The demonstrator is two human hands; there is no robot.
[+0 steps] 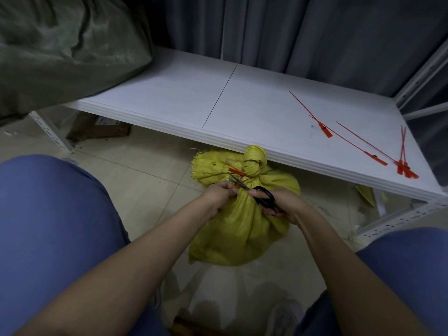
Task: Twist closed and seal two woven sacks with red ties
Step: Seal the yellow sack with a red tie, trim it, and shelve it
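A yellow woven sack (242, 229) stands on the tiled floor between my knees, its neck twisted and bunched at the top. A red tie (235, 171) is cinched round that neck, its tag sticking out to the left. My left hand (221, 193) pinches the tie's loose tail. My right hand (281, 202) grips black-handled scissors (257, 194), whose blades point up-left and straddle the tail next to my left fingers. Several spare red ties (358, 146) lie on the white shelf.
The white shelf board (218, 103) juts over the sack's top at knee height. A large green woven sack (60, 49) fills the upper left. Grey curtains hang behind. A metal shelf upright (421, 73) stands at the right, and a brown box sits under the shelf at left.
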